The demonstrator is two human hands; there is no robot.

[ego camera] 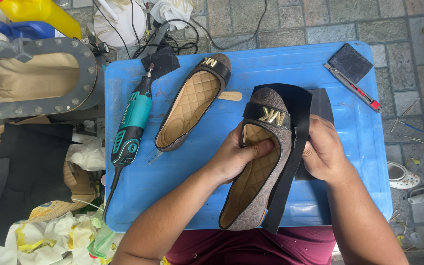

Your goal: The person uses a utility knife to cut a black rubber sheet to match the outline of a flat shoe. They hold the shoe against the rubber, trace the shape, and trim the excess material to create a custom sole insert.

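My left hand (239, 157) grips a brown flat shoe (263, 194) with a black band and gold buckle, thumb inside on the quilted tan insole. My right hand (322, 152) presses a black rubber sole sheet (290, 162) against the shoe's outer side and bottom. The sheet wraps past the toe and hangs below the heel. A second matching shoe (190, 105) lies to the left on the blue plastic table (354, 132), toe pointing away.
A teal rotary tool (131, 127) with a cord lies at the table's left. A utility knife (353, 88) and a black sanding block (350, 62) sit at the far right. A grey metal press (35, 76) and crumpled plastic bags (55, 235) stand off the left edge.
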